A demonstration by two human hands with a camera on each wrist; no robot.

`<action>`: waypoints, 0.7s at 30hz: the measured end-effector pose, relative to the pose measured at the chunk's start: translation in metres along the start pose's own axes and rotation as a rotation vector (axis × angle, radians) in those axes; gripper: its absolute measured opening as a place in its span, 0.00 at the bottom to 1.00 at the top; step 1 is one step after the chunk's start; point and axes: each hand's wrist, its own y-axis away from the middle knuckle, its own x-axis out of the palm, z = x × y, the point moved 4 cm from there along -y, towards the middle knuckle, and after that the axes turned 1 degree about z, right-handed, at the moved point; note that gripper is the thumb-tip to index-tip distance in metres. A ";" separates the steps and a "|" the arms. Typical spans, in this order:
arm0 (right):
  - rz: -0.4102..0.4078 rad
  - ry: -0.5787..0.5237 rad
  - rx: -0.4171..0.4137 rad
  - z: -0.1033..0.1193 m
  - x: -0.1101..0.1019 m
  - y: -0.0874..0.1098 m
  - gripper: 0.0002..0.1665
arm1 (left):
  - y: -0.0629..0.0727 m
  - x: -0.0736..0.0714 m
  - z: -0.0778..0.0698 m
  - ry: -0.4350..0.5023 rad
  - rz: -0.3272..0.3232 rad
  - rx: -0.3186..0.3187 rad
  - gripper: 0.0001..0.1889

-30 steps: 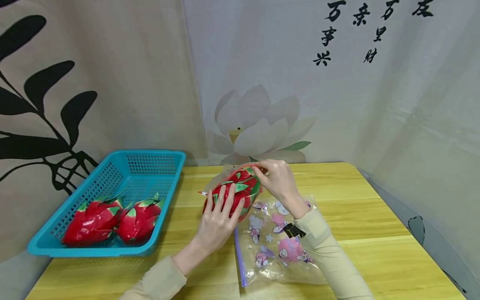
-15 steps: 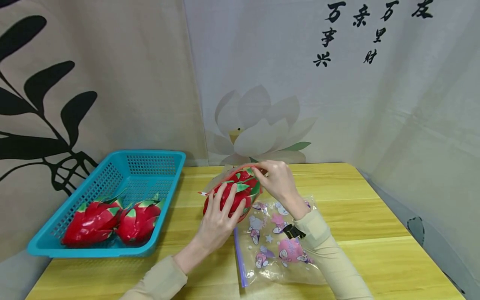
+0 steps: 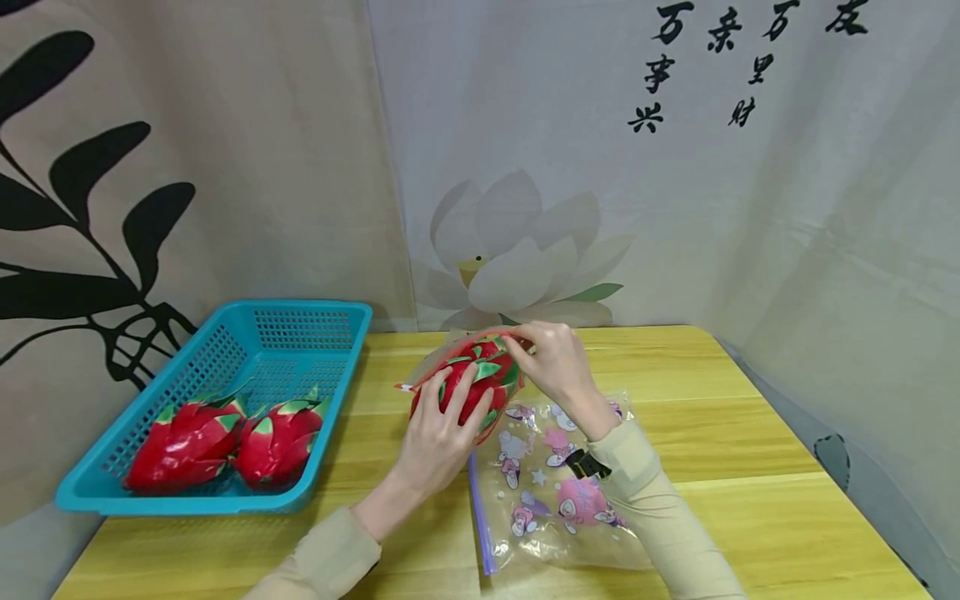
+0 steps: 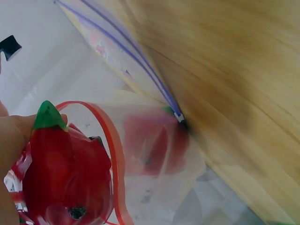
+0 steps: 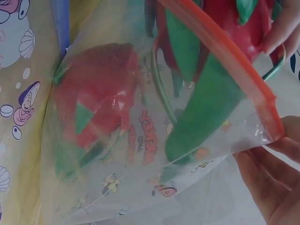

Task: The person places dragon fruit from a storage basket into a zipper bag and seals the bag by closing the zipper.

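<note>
My left hand (image 3: 435,442) holds a glossy red dragon fruit (image 4: 70,178) with green leaf tips, its fingers spread over the fruit. The fruit is at the mouth of a clear printed zip bag (image 5: 140,187) with a red-orange zip rim (image 5: 234,61). With thumb and fingers, my right hand (image 3: 555,362) pinches the rim at the bag's right end. Deeper in the bag, another dragon fruit (image 5: 96,91) shows through the plastic. The left palm's contact with the fruit is hidden in the head view.
Left on the wooden table (image 3: 750,500) stands a blue perforated basket (image 3: 292,325) with two dragon fruits (image 3: 180,446). A second clear bag (image 3: 555,533), purple-zipped and cartoon-printed, lies flat under the right forearm. A printed curtain (image 3: 525,125) hangs behind.
My left hand has shifted slightly up and to the right with the dragon fruit at the bag's mouth. The right hand stays at the rim.
</note>
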 end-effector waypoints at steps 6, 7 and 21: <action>-0.002 -0.001 -0.010 0.000 0.000 0.001 0.08 | -0.007 0.004 -0.001 0.019 -0.027 -0.024 0.28; -0.003 -0.001 -0.010 0.000 -0.001 0.001 0.08 | -0.007 0.005 -0.002 0.022 -0.029 -0.022 0.28; -0.015 0.018 -0.009 -0.002 -0.002 0.002 0.08 | -0.004 0.014 -0.006 0.053 0.003 -0.013 0.30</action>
